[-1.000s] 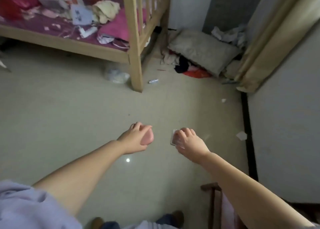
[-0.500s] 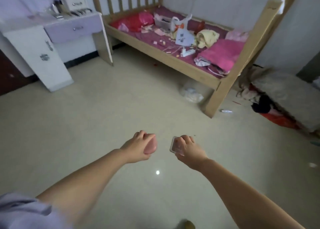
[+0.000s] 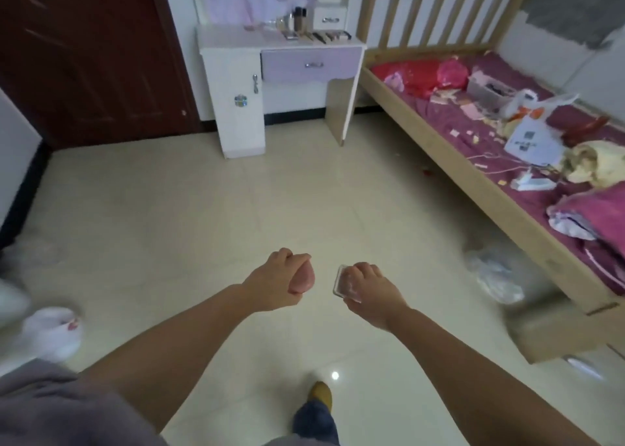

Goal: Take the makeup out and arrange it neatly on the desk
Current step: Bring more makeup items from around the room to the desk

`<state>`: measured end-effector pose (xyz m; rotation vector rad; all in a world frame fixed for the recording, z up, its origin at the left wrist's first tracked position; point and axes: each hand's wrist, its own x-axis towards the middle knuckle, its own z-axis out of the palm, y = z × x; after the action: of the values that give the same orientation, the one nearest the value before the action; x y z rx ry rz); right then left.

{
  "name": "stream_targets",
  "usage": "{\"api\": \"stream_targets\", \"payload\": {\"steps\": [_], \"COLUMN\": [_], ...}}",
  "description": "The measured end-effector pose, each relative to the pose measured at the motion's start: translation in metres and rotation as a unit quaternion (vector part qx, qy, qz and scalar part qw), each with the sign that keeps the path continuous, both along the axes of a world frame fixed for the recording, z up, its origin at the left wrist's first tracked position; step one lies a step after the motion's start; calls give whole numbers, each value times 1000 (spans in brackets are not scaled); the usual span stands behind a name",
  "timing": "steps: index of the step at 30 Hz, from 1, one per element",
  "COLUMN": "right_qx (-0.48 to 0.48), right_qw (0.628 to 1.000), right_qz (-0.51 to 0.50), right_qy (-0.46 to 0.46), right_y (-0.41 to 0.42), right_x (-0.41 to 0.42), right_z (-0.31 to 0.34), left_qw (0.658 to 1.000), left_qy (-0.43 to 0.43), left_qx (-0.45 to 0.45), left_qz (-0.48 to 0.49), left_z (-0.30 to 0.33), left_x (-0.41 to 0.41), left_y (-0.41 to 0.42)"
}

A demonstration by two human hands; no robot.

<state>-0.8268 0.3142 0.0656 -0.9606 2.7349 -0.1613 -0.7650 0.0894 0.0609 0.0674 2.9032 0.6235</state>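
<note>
Makeup is carried in both hands: a rounded pink sponge (image 3: 302, 279) is gripped by the left hand (image 3: 274, 282), a clear flat compact (image 3: 343, 282) by the right hand (image 3: 370, 290). Straight ahead, well apart, the white dressing desk (image 3: 233, 41) is faced.

- We hold both bare forearms stretched forward and slightly inward, well above the floor, wrists near each other but apart.
- Our left hand (image 3: 274, 281) is curled into a loose fist, its fingers (image 3: 292, 258) wrapped over a rounded pink item (image 3: 303, 280) that shows at the thumb side.
- Our right hand (image 3: 367, 286) faces knuckles up, its fingers (image 3: 360, 270) bent down over a flat clear case (image 3: 341, 283).
</note>
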Motion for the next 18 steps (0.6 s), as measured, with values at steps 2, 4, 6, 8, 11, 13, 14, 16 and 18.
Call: {"api": "stream_targets", "payload": {"steps": [2,4,6,8,11,13,14,16,18], "right_qx": [2,-3,-6,-9,-15,-16,-18,-22,-25], "right_qw": [1000,998,997,995,991,989,989,990,992], "right_qz": [31,64,83,102,129,145,147,141,127], "right_qy": [-3,-1,-1,1,-1,5,9,14,4], "right_y": [-25,-50,-74,-99,-147,-183,-203,-242,-279], "right_x": [-49,-94,-134,-172,-229,-271,-292,-334,-372], "right_z": [3,9,10,8,1,-4,-6,-9,-9], "left_qw": [1000,998,997,995,993,991,991,991,991], "left_qy": [-4,1,-2,-10,-11,-11,-8,0,-6], "left_qx": [-1,3,11,10,10,11,11,7,7], "left_qz": [26,55,82,98,121,131,133,134,135], "left_z": [4,9,11,10,3,-4,-6,-6,-2], "left_x": [-36,-70,-97,-123,-167,-203,-223,-265,-307], "left_y": [-20,-41,-61,-82,-125,-159,-178,-218,-257]}}
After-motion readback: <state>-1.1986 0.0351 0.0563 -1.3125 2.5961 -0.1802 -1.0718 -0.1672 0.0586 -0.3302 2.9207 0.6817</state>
